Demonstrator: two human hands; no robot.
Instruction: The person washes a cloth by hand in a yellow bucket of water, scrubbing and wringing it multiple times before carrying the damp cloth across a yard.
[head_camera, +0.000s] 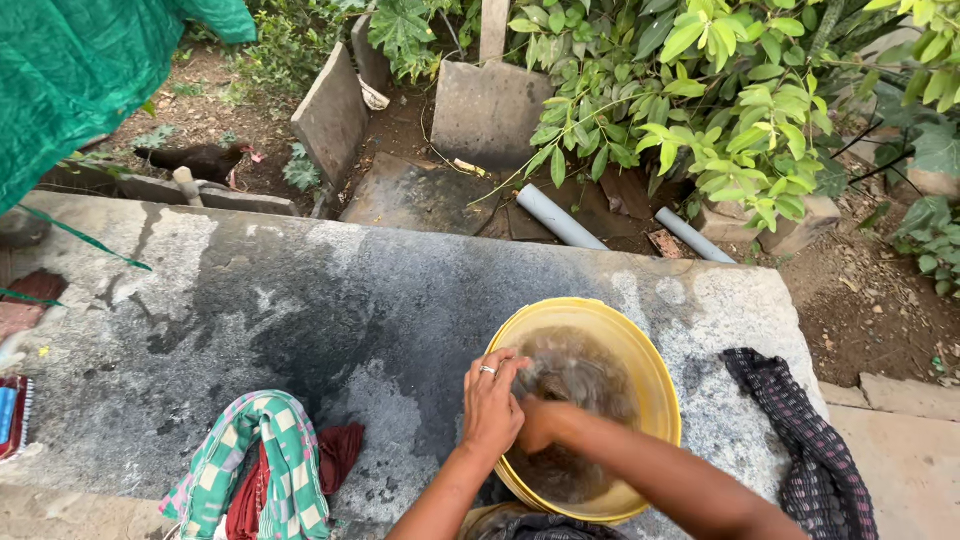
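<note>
Washing underway: left hand (492, 402) and right hand (540, 420) clench grey cloth (575, 375) in yellow basin (660, 400); checked cloth (270, 460) lies unwashed on the tabletop (300, 310).

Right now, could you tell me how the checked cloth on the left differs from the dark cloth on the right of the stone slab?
The green-and-white checked cloth is pale and bright, bundled in a heap with a red cloth; the dark checked cloth is near black and stretched out long. The first lies left of the yellow basin, the second at the slab's right edge. Neither is touched: the left hand and right hand are at the basin. Both rest on the stone slab.
</note>
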